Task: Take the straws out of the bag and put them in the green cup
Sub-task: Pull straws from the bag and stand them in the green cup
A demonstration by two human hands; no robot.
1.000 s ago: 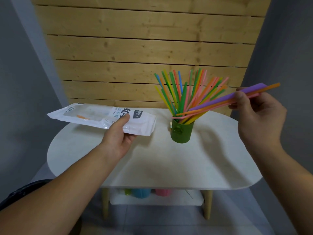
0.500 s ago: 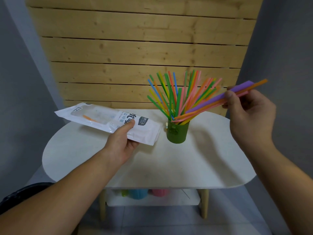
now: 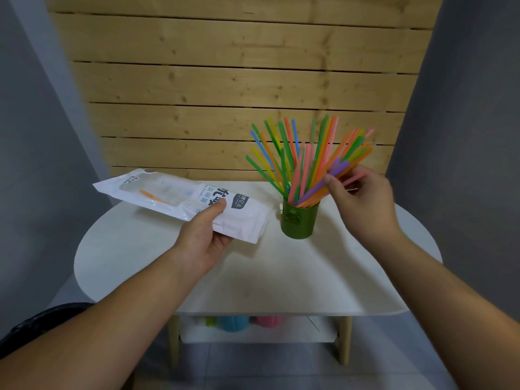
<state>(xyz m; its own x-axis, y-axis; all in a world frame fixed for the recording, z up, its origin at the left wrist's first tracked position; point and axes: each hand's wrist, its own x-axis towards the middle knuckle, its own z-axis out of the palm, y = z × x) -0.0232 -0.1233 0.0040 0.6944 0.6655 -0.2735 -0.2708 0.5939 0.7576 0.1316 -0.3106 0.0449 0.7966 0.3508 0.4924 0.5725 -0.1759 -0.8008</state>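
Note:
A green cup (image 3: 299,220) stands on the white table (image 3: 253,277), fanned full of several coloured straws (image 3: 292,153). My right hand (image 3: 363,204) is just right of the cup and pinches a small bundle of purple, orange and pink straws (image 3: 323,190), whose lower ends reach into the cup. My left hand (image 3: 202,237) grips the white straw bag (image 3: 183,201) at its right end, above the table, left of the cup. One orange straw (image 3: 152,196) shows through the bag's clear window.
A wooden slat wall (image 3: 239,80) stands right behind the table. Under the tabletop a lower shelf (image 3: 253,333) holds blue, pink and green cups. Grey walls close in on both sides.
My right hand has moved left and down toward the cup, bringing the held straws' ends into it. The bag stays in my left hand, almost unmoved.

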